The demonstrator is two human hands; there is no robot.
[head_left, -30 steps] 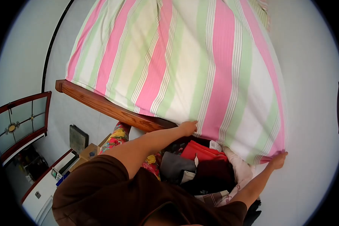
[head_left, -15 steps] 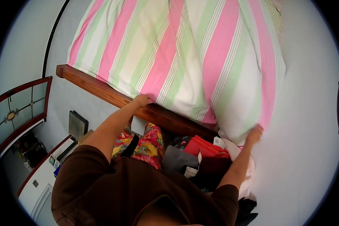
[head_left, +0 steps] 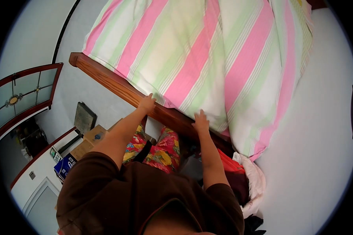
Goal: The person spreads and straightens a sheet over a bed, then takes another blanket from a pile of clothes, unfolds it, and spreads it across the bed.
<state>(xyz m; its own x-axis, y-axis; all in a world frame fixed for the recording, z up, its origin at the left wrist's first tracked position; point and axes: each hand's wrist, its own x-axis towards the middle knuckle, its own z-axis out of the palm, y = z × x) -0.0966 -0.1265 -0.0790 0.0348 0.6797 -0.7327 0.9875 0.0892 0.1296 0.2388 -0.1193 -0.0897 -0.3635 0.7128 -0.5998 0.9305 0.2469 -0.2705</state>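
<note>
The striped sheet [head_left: 202, 58] lies mostly on the far side of the wooden rail [head_left: 106, 81], its near hem loosely following the rail and its pink, green and white stripes running away across it. The hem's long direction is thus close to the rail's own; the sheet's full length cannot be judged, since it leaves the view beyond the rail. Both hands are at the rail, so from either one the bulk of the cloth lies outward, past the wood. The left hand [head_left: 146, 103] is on the rail at the hem, fingertips at the cloth, and I cannot tell whether it pinches any fabric. The right hand [head_left: 201, 122], farther along the rail to the right, has its fingers spread on the cloth and seems to grasp nothing. It is the nearer of the two to the loose corner, which droops to a point past the rail's right part. On the person's side of the rail are the flowered trousers [head_left: 161, 156], and to their right a red cloth [head_left: 230, 163], a maroon cloth [head_left: 241, 188] and a pale pink cloth [head_left: 256, 181], the last just below the drooping corner. Left of the rail stand cardboard boxes [head_left: 95, 134] and a dark flat panel [head_left: 85, 117].
</note>
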